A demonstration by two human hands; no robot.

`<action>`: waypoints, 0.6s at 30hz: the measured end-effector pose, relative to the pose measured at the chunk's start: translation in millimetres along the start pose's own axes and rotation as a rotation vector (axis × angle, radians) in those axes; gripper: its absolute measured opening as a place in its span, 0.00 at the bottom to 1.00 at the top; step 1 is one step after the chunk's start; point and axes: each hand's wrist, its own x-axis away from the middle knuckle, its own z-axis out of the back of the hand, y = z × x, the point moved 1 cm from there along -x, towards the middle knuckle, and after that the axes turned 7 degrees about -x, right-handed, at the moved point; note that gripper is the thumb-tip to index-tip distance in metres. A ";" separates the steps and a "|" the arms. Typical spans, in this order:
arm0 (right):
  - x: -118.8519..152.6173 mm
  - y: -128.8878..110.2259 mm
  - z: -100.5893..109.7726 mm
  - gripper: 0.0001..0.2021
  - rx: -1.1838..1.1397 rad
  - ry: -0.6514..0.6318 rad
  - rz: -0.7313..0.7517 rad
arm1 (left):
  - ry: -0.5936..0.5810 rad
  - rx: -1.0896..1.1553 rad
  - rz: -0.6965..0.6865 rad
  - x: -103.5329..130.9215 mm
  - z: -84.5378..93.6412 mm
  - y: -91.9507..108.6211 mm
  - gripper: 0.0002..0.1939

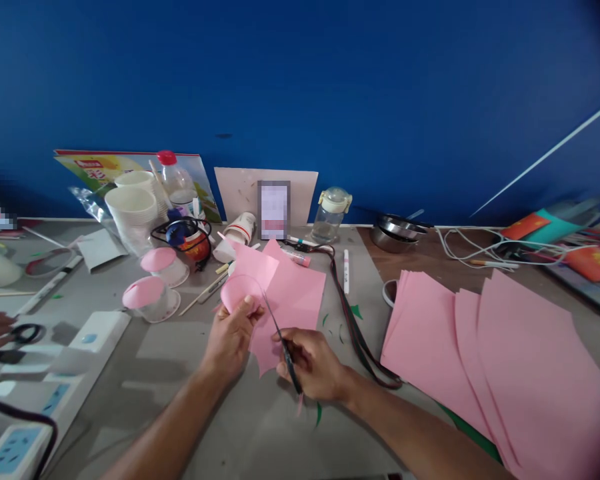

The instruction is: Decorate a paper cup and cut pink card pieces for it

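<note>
Scissors (289, 362) sit clasped in your right grip (313, 365), center frame, beside rounded pink paper (234, 295) your left grip (233, 333) pinches.

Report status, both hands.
Left hand gripping round pink paper piece. Right hand holding black-handled metal scissors by its edge. Pink paper sheet with curved cutouts underneath.

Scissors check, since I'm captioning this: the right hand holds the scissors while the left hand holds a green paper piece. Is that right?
Not quite: the head view shows that the paper piece in the left hand is pink, not green. The right hand does hold the scissors.
</note>
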 end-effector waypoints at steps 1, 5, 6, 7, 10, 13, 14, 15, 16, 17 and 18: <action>-0.4 1.4 -0.8 0.14 -0.014 -0.017 -0.038 | -0.002 0.028 -0.008 -0.7 0.0 1.0 0.15; -2.8 0.7 0.3 0.14 -0.007 -0.024 -0.116 | 0.011 0.079 -0.001 -2.8 1.8 4.0 0.15; -3.4 0.0 0.8 0.13 0.013 -0.024 -0.121 | 0.011 0.079 0.004 -3.0 2.3 4.4 0.14; -4.0 -0.7 1.2 0.12 0.032 -0.023 -0.125 | 0.009 0.078 0.008 -3.0 2.8 4.6 0.14; -5.4 -1.1 1.6 0.11 0.056 -0.023 -0.137 | -0.001 0.076 0.011 -3.1 3.7 4.3 0.13; -6.4 0.0 1.4 0.11 0.037 -0.018 -0.147 | 0.002 0.072 0.008 -3.3 3.8 3.2 0.12; -6.7 0.3 1.3 0.10 0.026 -0.014 -0.148 | 0.000 0.068 0.007 -3.4 3.8 2.8 0.12; -6.9 0.7 1.2 0.10 0.016 -0.010 -0.147 | -0.002 0.063 0.006 -3.5 3.7 2.4 0.12; -7.0 1.0 1.1 0.11 0.007 -0.008 -0.146 | -0.003 0.058 0.006 -3.5 3.6 1.9 0.12; -7.1 1.4 0.9 0.11 -0.002 -0.008 -0.145 | -0.006 0.050 0.006 -3.5 3.5 1.3 0.12; -7.1 1.8 0.7 0.11 -0.011 -0.007 -0.144 | -0.008 0.042 0.006 -3.3 3.4 0.6 0.12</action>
